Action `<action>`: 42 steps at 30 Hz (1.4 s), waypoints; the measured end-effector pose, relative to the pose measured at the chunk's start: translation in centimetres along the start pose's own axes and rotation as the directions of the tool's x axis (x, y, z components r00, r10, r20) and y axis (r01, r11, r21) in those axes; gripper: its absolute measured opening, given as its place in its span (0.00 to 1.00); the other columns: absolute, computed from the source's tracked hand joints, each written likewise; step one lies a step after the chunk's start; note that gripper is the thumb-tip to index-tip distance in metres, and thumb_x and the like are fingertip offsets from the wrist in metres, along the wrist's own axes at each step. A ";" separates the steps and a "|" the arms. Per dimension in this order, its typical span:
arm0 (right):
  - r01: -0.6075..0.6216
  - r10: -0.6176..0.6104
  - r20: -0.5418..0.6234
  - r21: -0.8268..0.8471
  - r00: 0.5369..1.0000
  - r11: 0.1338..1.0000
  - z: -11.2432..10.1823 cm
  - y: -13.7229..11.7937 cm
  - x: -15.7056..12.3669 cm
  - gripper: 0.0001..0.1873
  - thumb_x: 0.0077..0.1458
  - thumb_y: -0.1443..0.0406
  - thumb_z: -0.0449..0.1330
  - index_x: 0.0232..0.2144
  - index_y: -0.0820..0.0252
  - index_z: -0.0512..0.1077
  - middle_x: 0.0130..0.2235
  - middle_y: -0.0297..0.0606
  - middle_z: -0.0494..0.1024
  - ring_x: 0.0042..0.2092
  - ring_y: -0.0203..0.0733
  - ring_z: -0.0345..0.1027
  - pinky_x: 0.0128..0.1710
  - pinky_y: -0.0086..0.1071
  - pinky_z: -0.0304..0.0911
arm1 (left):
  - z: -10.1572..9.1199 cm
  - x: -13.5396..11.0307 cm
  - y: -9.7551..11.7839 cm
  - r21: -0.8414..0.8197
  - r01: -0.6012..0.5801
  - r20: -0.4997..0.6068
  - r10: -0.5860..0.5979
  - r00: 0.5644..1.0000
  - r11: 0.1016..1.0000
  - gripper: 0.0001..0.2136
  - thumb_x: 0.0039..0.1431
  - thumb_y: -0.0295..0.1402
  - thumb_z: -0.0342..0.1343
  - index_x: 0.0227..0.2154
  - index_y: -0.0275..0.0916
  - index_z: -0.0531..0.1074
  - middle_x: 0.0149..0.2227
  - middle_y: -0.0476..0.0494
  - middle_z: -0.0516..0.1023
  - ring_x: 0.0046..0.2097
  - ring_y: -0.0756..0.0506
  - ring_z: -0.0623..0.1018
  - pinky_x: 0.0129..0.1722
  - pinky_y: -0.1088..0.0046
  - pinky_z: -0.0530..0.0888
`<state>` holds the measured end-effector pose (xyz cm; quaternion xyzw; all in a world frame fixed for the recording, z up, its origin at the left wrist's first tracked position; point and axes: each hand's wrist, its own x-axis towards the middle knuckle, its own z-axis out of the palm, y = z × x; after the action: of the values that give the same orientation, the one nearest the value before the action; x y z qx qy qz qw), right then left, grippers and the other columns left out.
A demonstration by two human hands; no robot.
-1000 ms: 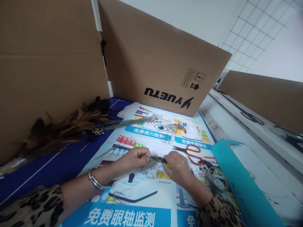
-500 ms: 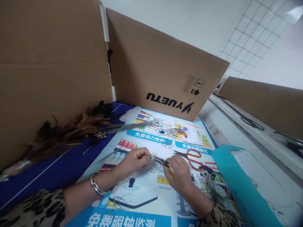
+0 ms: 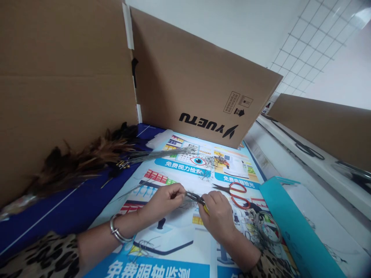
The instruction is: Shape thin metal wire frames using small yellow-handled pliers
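My right hand is closed around the yellow handles of a pair of pliers. The dark jaws point left and reach the fingertips of my left hand. That hand is pinched on thin wire, mostly hidden by the fingers and jaws. Below the jaws, a tangle of fine wire lies on the printed sheet. Scissors with red handles rest just beyond my right hand. A coil of silvery wire lies to its right.
Cardboard panels stand at the left and back. Brown feathers lie along the left panel. A bundle of straight wires crosses the sheet's far part, near small wire pieces. A teal box is at the right.
The plier jaws and my left fingertips have come together, closing the small gap between them. The loose wire loops there show less now. Both hands have otherwise barely moved.
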<state>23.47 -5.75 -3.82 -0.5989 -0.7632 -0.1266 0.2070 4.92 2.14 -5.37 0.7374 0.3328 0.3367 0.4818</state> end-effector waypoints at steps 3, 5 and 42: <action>0.003 -0.003 0.007 -0.018 1.000 1.000 0.1 0.0 0.0 0.06 0.53 0.65 0.54 0.33 0.60 0.67 0.32 0.39 0.67 0.36 0.42 0.59 0.36 0.34 0.55 | 0.0 -0.1 0.1 0.013 0.009 -0.006 -0.009 1.000 1.000 0.04 0.50 0.26 0.46 0.22 0.36 0.63 0.20 0.54 0.61 0.25 0.53 0.61 0.24 0.79 0.58; 0.006 -0.005 0.010 -0.029 1.000 1.000 0.1 0.0 0.0 0.05 0.53 0.65 0.54 0.33 0.60 0.67 0.31 0.39 0.67 0.36 0.42 0.58 0.36 0.34 0.55 | 0.1 -0.2 0.1 0.015 0.016 -0.012 -0.015 1.000 1.000 0.04 0.49 0.26 0.46 0.22 0.36 0.62 0.20 0.54 0.61 0.25 0.53 0.61 0.24 0.79 0.58; 0.128 -0.122 0.044 -0.167 0.992 0.978 -0.5 0.1 0.3 0.07 0.54 0.65 0.52 0.34 0.59 0.68 0.30 0.38 0.65 0.33 0.40 0.56 0.33 0.34 0.51 | 0.2 -0.5 0.6 0.116 0.012 -0.083 -0.002 0.997 0.993 0.05 0.48 0.27 0.47 0.20 0.36 0.64 0.19 0.54 0.61 0.23 0.53 0.60 0.22 0.80 0.57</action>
<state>23.63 -5.73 -3.23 -0.5672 -0.7891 -0.1937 0.1344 4.90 1.50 -4.91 0.7486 0.3741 0.3451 0.4248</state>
